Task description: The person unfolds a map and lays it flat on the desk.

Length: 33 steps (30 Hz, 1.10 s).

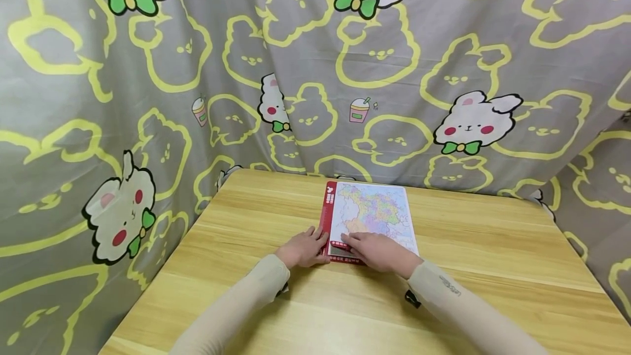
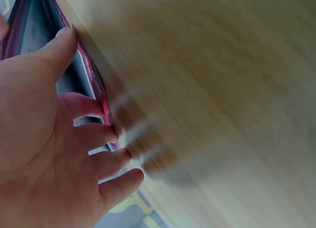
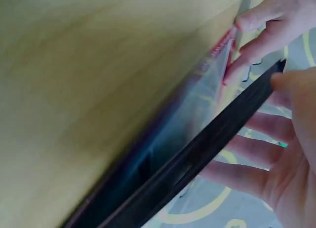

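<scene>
A map panel printed in several pale colours lies over a red-bordered base on the table. Its near left corner is tilted up off the base, and my right hand pinches that corner between thumb and fingers. In the right wrist view the dark edge of the panel stands apart from the base below. My left hand holds the base at its near left corner, thumb by the near border and fingers along the left border. Part of the base is hidden under the panel.
The wooden table extends on both sides of the map. A grey curtain with yellow outlines and white bunny faces hangs behind and along the sides.
</scene>
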Motion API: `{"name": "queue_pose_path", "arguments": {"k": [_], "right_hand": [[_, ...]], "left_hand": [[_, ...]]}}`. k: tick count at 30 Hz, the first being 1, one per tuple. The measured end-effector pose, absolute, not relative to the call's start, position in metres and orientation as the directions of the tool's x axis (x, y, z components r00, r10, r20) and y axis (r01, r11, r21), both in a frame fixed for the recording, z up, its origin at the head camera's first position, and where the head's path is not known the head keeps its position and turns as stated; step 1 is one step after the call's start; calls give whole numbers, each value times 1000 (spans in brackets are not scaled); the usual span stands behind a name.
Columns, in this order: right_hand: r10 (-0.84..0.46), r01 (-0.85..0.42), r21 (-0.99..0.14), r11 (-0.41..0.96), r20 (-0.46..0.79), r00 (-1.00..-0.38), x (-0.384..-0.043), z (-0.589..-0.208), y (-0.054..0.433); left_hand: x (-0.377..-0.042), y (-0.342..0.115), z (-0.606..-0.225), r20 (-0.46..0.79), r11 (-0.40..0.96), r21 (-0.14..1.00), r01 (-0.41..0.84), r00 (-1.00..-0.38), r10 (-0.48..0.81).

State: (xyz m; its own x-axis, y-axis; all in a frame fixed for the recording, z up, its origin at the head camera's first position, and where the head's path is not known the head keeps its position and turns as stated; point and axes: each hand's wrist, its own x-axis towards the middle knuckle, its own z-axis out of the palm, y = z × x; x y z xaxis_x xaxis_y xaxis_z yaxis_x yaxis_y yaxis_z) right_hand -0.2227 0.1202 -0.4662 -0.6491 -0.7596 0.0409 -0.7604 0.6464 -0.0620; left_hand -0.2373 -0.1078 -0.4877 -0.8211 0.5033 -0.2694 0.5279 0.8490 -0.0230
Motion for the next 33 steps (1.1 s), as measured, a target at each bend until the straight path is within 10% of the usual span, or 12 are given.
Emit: {"name": "queue_pose_path", "arguments": {"k": [33], "right_hand": [[-805,-750,299,590,286,-520,-204,-393,174]], "left_hand": [[-230,-89,-488,-276,840,-71,539,-819,502]]}}
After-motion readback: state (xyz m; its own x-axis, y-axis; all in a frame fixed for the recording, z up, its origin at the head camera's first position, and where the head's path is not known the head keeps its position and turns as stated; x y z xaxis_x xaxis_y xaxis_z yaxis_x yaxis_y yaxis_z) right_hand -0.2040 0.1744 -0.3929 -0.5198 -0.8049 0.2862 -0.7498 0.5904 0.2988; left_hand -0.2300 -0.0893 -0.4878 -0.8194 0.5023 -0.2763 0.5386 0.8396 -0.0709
